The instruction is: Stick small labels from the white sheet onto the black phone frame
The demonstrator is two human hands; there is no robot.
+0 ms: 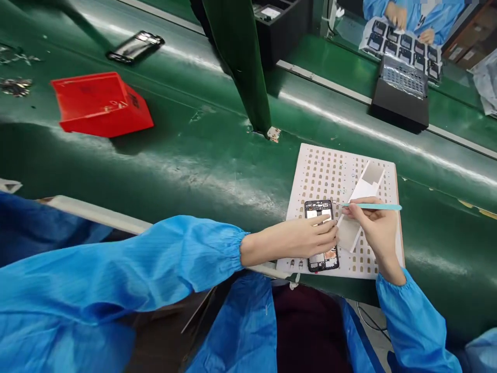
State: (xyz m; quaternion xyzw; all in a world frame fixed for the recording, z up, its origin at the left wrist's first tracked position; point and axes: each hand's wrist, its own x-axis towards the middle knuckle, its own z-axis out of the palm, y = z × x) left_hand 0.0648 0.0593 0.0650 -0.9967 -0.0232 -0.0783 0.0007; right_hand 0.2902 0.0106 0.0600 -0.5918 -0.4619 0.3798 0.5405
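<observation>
An opened phone [319, 209] lies back-up on a white perforated board [322, 171] on the green belt. My left hand [301, 238] rests across the phone's middle, fingers pressed down on it and pinching at its right edge. My right hand [375, 228] grips a thin teal tool [378, 206] that lies level and points left, its tip close to the phone's upper right corner. A white strip of backing paper [365, 189] lies slanted under my right hand. Both arms wear blue sleeves.
A red bin [99, 103] lies tipped at the left. Another phone frame [135, 46] sits at the far left of the belt. A dark green post [240, 62] stands behind the board. At the far right, another person handles a tray of parts [404, 44] above a black box [402, 101].
</observation>
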